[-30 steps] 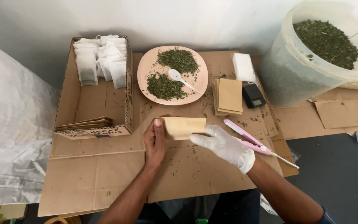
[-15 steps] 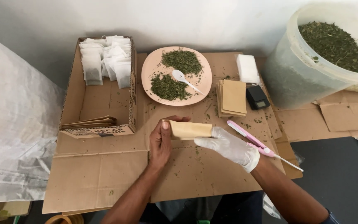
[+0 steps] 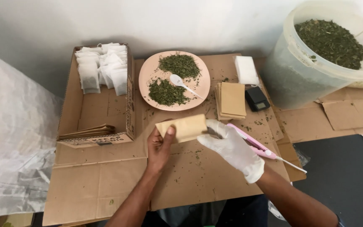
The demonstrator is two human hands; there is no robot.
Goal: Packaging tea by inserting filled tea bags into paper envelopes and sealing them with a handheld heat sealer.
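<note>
Wall (image 3: 181, 21) ahead of me: plain, pale grey-white, evenly lit with soft shadow toward its lower left. Work surface is flattened brown cardboard (image 3: 97, 180) spread flat, with more cardboard sheets (image 3: 345, 115) overlapping at right; dark grey floor (image 3: 345, 176) shows beyond its right edge. A crinkled, translucent white plastic sheet (image 3: 13, 147) covers the left side, rising against the wall.

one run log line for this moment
left hand: holds brown pouch | right hand: gloved, grips pouch | nearby: plate of herbs
</note>
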